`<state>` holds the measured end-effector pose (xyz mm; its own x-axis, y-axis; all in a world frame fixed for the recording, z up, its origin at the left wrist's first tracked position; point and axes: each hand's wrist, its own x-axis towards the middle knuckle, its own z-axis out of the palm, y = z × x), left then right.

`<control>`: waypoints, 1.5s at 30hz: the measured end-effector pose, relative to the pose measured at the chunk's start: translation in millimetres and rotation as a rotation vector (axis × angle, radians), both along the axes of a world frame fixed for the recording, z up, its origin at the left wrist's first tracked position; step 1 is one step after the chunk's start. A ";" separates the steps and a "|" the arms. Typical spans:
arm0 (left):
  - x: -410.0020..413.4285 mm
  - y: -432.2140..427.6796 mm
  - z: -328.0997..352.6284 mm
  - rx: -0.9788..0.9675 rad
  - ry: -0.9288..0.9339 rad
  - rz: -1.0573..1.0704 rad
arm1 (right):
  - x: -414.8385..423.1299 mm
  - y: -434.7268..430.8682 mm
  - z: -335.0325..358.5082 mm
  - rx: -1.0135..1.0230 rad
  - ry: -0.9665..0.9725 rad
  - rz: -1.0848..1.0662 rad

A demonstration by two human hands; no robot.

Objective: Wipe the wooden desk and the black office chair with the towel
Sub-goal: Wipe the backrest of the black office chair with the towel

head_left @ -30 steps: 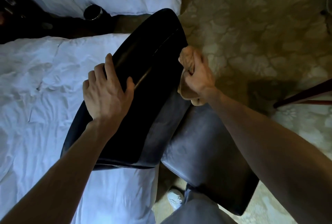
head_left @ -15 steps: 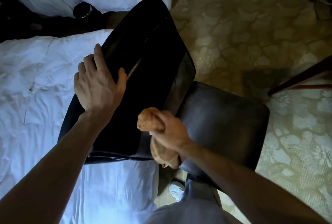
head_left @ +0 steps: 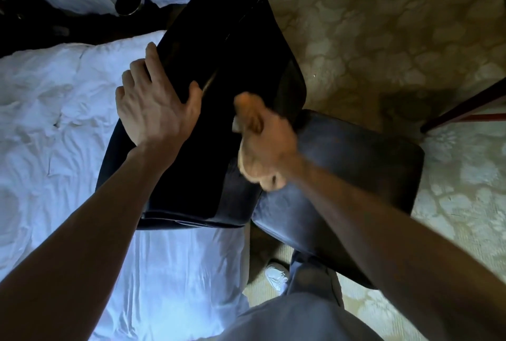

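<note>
The black office chair point(head_left: 356, 165) stands between the bed and the carpet, its tall backrest point(head_left: 232, 48) leaning toward the bed. My left hand point(head_left: 153, 110) lies flat on the backrest's left edge, fingers spread over it. My right hand point(head_left: 271, 143) is closed on a bunched tan towel point(head_left: 246, 110) and presses it against the front of the backrest, just above where it meets the seat. The hand and towel are motion-blurred. The wooden desk shows only as a dark edge point(head_left: 465, 105) at the right.
A bed with a rumpled white duvet point(head_left: 54, 135) fills the left side, against the chair's back. A dark round cup point(head_left: 130, 2) rests at the upper left between pillows. Patterned beige carpet point(head_left: 383, 26) spreads to the right. My white shoe point(head_left: 276, 275) stands below the seat.
My right hand swept the towel from the backrest's far right edge down to its near lower corner, then back up toward the middle. My left hand stayed on the backrest.
</note>
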<state>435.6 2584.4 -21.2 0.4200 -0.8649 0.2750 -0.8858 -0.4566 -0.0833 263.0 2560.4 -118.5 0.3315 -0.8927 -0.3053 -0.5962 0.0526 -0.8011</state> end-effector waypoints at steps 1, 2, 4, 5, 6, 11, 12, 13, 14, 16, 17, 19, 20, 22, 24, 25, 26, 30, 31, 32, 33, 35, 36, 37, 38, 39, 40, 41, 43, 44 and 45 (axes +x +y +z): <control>0.3 0.1 -0.1 0.003 0.003 -0.002 | 4.4 27.0 -5.6 0.012 0.008 0.030; 0.1 0.4 0.0 0.005 0.009 -0.004 | 7.3 55.4 -8.0 0.029 0.025 0.064; 0.0 1.2 1.7 0.007 0.024 -0.007 | 11.2 107.7 -8.7 0.091 0.039 0.131; 0.4 -0.6 2.5 0.011 0.031 -0.009 | 12.0 126.4 -9.3 0.125 0.034 0.162; 0.6 -0.9 3.9 0.015 0.040 -0.015 | 10.6 139.6 -9.0 0.161 0.025 0.194; 2.3 16.0 19.0 0.055 0.157 -0.161 | -24.0 124.3 -14.2 0.188 -0.041 0.038; 5.0 25.4 21.5 0.058 0.173 -0.195 | -32.4 111.8 -12.4 0.165 -0.064 -0.058; 9.5 39.9 25.4 0.060 0.173 -0.220 | -37.1 100.0 -10.0 0.137 -0.084 -0.143; 12.4 51.4 25.0 0.065 0.168 -0.241 | -42.6 83.4 -9.5 0.121 -0.082 -0.216; 19.5 85.9 22.2 0.077 0.116 -0.262 | -41.4 59.9 -5.6 0.099 -0.077 -0.259; 22.1 104.3 18.7 0.083 0.095 -0.253 | -35.9 55.7 -4.5 0.097 -0.079 -0.229; 24.6 133.0 12.1 0.075 0.098 -0.203 | -17.5 65.9 -3.2 0.114 -0.033 -0.098; 25.2 144.2 8.5 0.068 0.106 -0.178 | -7.7 82.0 -3.6 0.124 0.003 -0.024; 25.3 156.1 2.9 0.058 0.104 -0.146 | 5.5 122.0 -9.1 0.115 0.031 0.063; 25.1 160.4 1.5 0.060 0.097 -0.123 | 9.8 163.1 -13.9 0.112 0.040 0.103; 24.8 162.4 1.2 0.064 0.099 -0.118 | 9.9 180.7 -15.9 0.107 0.045 0.117; 24.1 165.1 0.5 0.066 0.102 -0.118 | 8.6 195.7 -19.1 0.102 0.052 0.124; 21.2 168.7 0.9 0.055 0.102 -0.113 | -8.5 229.4 -25.5 0.157 0.074 0.265; 20.0 167.9 1.3 0.054 0.099 -0.109 | -14.0 234.5 -24.1 0.174 0.071 0.364; 18.1 166.2 2.1 0.051 0.096 -0.103 | -18.6 239.0 -22.7 0.171 0.064 0.458; 15.7 164.4 2.6 0.048 0.099 -0.097 | -21.7 244.5 -22.0 0.162 0.055 0.515; 12.7 162.5 2.9 0.047 0.106 -0.095 | -23.9 249.0 -26.3 0.213 -0.022 0.403; 12.5 162.9 2.7 0.048 0.108 -0.097 | -24.3 247.6 -29.6 0.259 -0.087 0.260; 13.2 163.9 2.8 0.046 0.104 -0.099 | -23.5 244.3 -32.9 0.258 -0.144 0.109; 13.3 164.1 2.5 0.046 0.102 -0.102 | -23.8 238.2 -36.0 0.214 -0.187 -0.034; 13.3 164.6 2.3 0.043 0.100 -0.102 | -24.5 231.9 -35.5 0.158 -0.220 -0.166; 13.0 164.4 2.0 0.039 0.098 -0.102 | -24.2 225.1 -34.8 0.108 -0.258 -0.279; 12.9 164.0 1.7 0.034 0.097 -0.105 | -21.6 219.1 -31.1 0.075 -0.287 -0.357; 14.1 163.8 1.5 0.029 0.089 -0.111 | -8.6 213.3 -25.0 0.094 -0.296 -0.349; 15.2 164.1 1.1 0.028 0.087 -0.112 | 0.3 215.5 -22.3 0.104 -0.226 -0.247; 16.3 164.1 0.5 0.024 0.086 -0.112 | 8.3 221.2 -21.9 0.079 -0.134 -0.123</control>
<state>452.0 2748.5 -20.7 0.3418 -0.9134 0.2210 -0.9353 -0.3535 -0.0144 271.3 2781.6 -140.4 0.2638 -0.9038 -0.3369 -0.4698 0.1847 -0.8633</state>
